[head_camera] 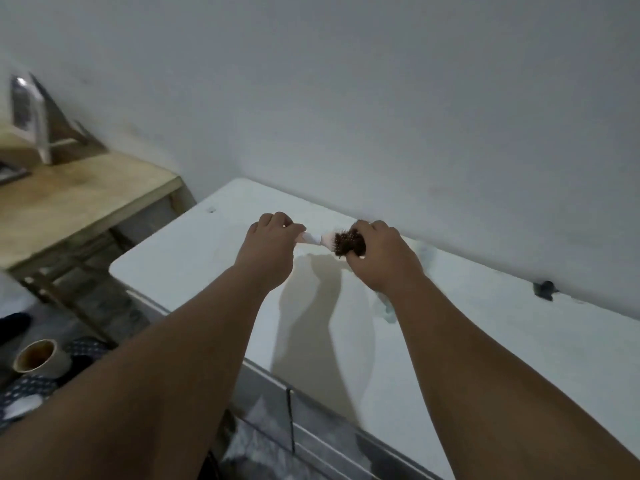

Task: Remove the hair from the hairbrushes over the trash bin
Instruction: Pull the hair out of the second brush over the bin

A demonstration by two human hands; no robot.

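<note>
Presently: one hairbrush (320, 239), held in both hands above a white top (207, 265).
The pale handle (308, 238) is gripped by the curled left hand (268, 251); the bristle head (332, 241), matted with brown hair (348, 241), is clutched by the curled right hand (381, 254).

Hairbrush (329, 239) between left hand (268, 251) and right hand (382, 259), above counter (502, 341); table (86, 199) far left

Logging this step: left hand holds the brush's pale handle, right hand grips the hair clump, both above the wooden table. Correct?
Not quite. The head view shows the left hand on the handle and the right hand on the hair clump above the white surface; the wooden table stands off to the left.
</note>
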